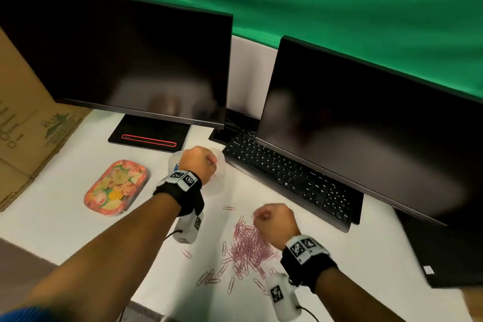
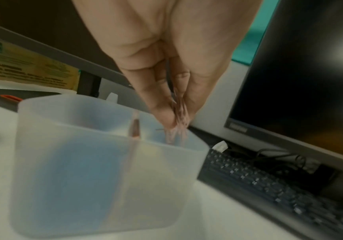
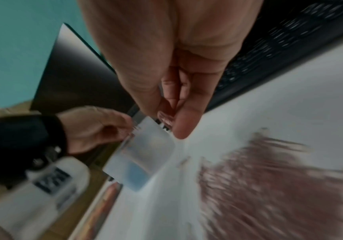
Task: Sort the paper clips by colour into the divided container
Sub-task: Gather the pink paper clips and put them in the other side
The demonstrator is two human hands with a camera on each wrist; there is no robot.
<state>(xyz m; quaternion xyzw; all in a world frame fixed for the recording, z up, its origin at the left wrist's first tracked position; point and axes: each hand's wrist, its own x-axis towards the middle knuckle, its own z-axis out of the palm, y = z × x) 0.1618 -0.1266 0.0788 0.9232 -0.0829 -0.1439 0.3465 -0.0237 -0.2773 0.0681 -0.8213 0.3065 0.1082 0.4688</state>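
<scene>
**Pink clips held over the divided container**

Pink paper clips [image 2: 178,113] are pinched between the fingers of the left hand [image 1: 200,165] above the right compartment of the translucent divided container [image 2: 96,170]; blue shows through its left compartment. A few more pink clips [image 3: 165,118] are pinched in the right hand [image 1: 274,222], above the pink pile [image 1: 248,246] on the white desk [image 1: 65,217].

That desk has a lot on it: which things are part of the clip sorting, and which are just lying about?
Part of the job:
divided container
pink paper clips
left hand
right hand

Just lying about:
floral tray
keyboard
two monitors
cardboard boxes
</scene>
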